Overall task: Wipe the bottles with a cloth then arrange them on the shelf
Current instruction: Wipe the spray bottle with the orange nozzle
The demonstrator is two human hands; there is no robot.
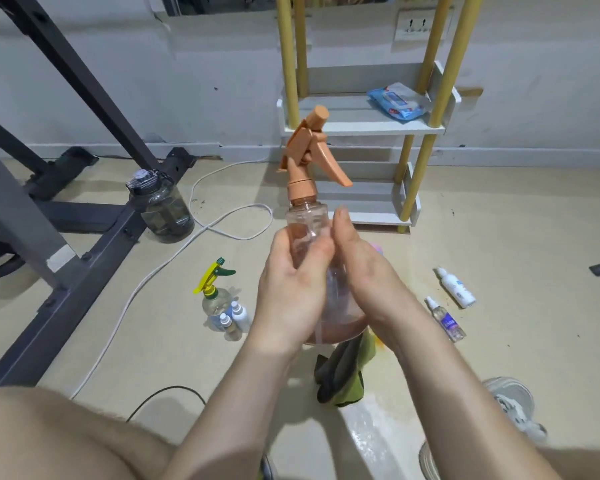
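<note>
Both hands, left [291, 282] and right [361, 271], are gripping the spray bottle [305, 220] upright, its orange trigger [336, 168] pointing right toward the shelf [361, 126].

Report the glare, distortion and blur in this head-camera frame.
Head view: wide-angle distortion splays the shelf posts; a bright glare streak lies on the floor below the arms; the spray bottle, the left hand and the right hand look slightly soft.
</note>
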